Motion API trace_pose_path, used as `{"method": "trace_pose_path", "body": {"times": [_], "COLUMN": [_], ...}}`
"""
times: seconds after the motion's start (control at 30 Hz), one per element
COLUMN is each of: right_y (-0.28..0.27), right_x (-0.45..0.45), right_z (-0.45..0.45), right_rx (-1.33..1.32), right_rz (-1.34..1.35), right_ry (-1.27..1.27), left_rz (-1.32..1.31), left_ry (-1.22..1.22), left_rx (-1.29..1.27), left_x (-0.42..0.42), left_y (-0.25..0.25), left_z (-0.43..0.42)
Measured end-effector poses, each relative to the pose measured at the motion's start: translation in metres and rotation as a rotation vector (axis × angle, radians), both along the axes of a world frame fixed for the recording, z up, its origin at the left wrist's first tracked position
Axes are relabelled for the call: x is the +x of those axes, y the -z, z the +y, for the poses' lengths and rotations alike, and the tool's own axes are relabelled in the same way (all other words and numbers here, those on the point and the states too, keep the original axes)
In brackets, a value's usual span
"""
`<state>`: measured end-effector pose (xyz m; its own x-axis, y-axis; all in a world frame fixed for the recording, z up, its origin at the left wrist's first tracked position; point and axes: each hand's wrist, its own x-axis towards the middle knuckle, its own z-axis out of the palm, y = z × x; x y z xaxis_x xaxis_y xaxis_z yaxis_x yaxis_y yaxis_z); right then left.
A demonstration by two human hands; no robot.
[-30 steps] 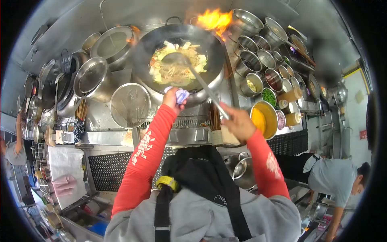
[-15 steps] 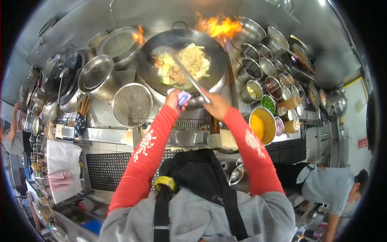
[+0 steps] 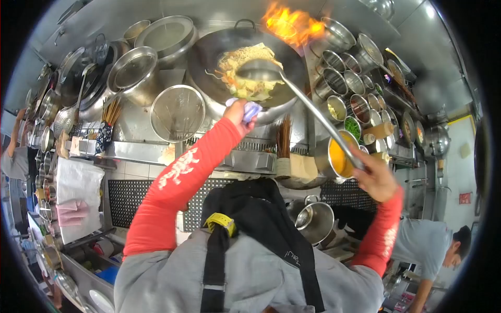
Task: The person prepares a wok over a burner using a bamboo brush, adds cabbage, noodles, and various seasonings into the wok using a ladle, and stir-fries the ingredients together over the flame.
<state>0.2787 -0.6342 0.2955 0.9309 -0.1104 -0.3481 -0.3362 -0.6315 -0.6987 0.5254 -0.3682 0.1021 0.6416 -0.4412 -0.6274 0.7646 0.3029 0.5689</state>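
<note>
My left hand [image 3: 240, 116] is closed on a folded pale purple cloth [image 3: 252, 110] at the near rim of a large dark wok [image 3: 202, 55]. Whether it grips the rim through the cloth I cannot tell. My right hand [image 3: 377, 178], slightly blurred, is wrapped around the end of a long metal ladle [image 3: 318, 116]. The ladle's bowl [image 3: 259, 69] is over the noodles [image 3: 254, 53] and covers part of them. Pale leafy vegetables [image 3: 259, 93] and orange shreds lie among the noodles in the wok.
Flames [image 3: 292, 25] rise behind the wok's right side. A wire strainer [image 3: 178, 113] and steel pots [image 3: 133, 69] stand left. Right are several ingredient tins [image 3: 331, 83] and a pot of orange-yellow liquid [image 3: 339, 156] below the ladle handle. Another person [image 3: 425, 242] bends at lower right.
My right hand has moved right and down toward my body, still holding the ladle. Its bowl now lies across the noodles. My left hand stays at the wok's near rim. The flame at the left is gone.
</note>
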Motion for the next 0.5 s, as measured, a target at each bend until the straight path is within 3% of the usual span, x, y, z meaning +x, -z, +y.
{"method": "trace_pose_path", "body": {"times": [0.1, 0.17, 0.2, 0.27, 0.43, 0.5], "right_y": [-0.032, -0.028, -0.022, 0.015, 0.077, 0.076], "right_x": [-0.011, 0.0, 0.016, 0.044, 0.079, 0.063], "right_z": [-0.008, -0.012, -0.008, -0.008, 0.03, 0.042], "right_rx": [-0.072, -0.093, -0.109, -0.288, -0.465, -0.564], "right_rz": [0.058, 0.12, 0.126, -0.167, -0.562, -0.497], "right_ry": [-0.13, -0.166, -0.257, -0.448, -0.41, -0.36], "left_rz": [0.029, 0.001, 0.003, -0.011, -0.119, -0.085], "left_ry": [0.114, 0.183, 0.17, 0.136, -0.001, -0.095], "left_rx": [-0.019, -0.026, -0.035, -0.057, -0.05, -0.083], "left_x": [-0.029, -0.032, -0.023, -0.007, -0.038, -0.068], "left_y": [-0.06, -0.061, -0.054, -0.031, 0.055, 0.081], "left_z": [0.011, 0.014, 0.012, 0.008, 0.011, 0.016]}}
